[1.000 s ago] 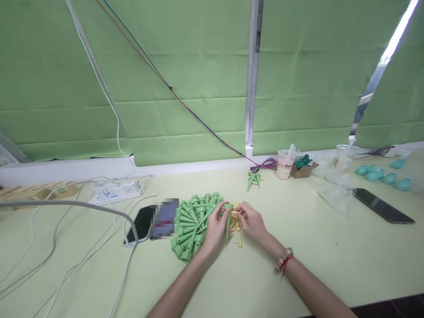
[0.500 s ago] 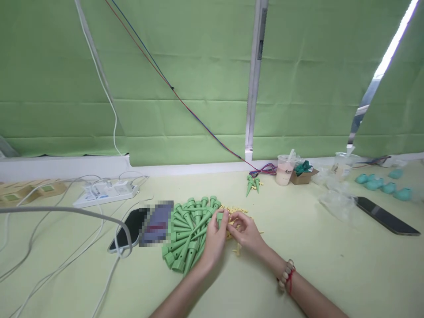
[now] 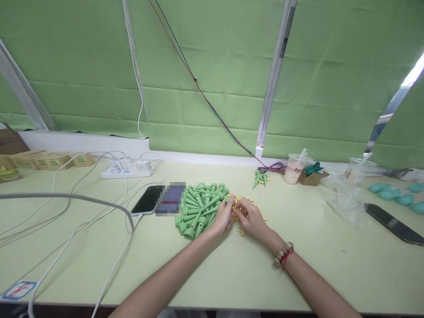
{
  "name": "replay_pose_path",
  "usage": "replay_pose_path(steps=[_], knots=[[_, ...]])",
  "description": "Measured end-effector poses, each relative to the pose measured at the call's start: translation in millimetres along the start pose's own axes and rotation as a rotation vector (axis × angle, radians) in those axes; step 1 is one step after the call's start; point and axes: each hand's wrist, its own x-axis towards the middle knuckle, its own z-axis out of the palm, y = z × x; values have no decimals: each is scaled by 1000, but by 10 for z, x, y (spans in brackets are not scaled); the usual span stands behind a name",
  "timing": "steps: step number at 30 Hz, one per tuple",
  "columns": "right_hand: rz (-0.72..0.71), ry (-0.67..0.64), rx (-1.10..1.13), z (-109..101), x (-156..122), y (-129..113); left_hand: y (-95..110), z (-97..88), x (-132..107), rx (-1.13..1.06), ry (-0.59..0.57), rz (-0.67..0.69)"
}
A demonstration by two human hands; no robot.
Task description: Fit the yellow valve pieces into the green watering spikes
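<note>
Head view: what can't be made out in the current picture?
All in the head view:
- What, if anything, the left hand and right hand pinch: hidden by the hands themselves.
- Number of yellow pieces: too small, partly covered by the hands.
- What the pixelated patch shows: blurred out.
- Base of the clear cup: hidden by the plastic bag.
- Nearest turquoise piece: cut off by the right edge.

probably a small workshop or office: heaped plastic parts (image 3: 202, 208), a power strip (image 3: 127, 172), green blinds (image 3: 182, 119).
</note>
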Motion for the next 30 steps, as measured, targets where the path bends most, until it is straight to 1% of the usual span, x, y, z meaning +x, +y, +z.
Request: replay_pose_path(steps=[1, 3, 5, 7, 9, 11, 13, 15, 17, 20, 22, 26, 30], knots=[[-17, 4, -22, 1, 0, 11, 1, -2, -1, 1, -21, -45], [25, 5, 38, 14, -2, 34, 8, 0, -5, 16, -35, -53], [123, -18, 196, 38, -3, 53, 21, 4, -8, 27, -4, 49], [230, -58, 365, 68, 5, 70, 41, -4, -2, 45, 21, 185], [349, -93, 486, 96, 25, 85, 68, -38, 15, 82, 15, 293], [479, -120, 596, 109, 52, 95, 101, -94, 39, 158, -16, 358], [577, -130, 714, 103, 71, 94, 131, -150, 61, 252, -40, 406], [622, -128, 809, 85, 72, 80, 151, -185, 76, 321, -46, 444], [637, -127, 874, 70, 60, 56, 159, -192, 78, 344, -50, 456], [623, -112, 896, 68, 51, 11, 168, -172, 59, 350, -52, 450], [553, -84, 832, 70, 63, -23, 184, -154, 40, 357, -42, 448], [314, 46, 552, 54, 92, -107, 222, -133, 13, 304, -48, 459], [94, 170, 209, 49, 62, -148, 188, -131, 32, 258, -44, 361]])
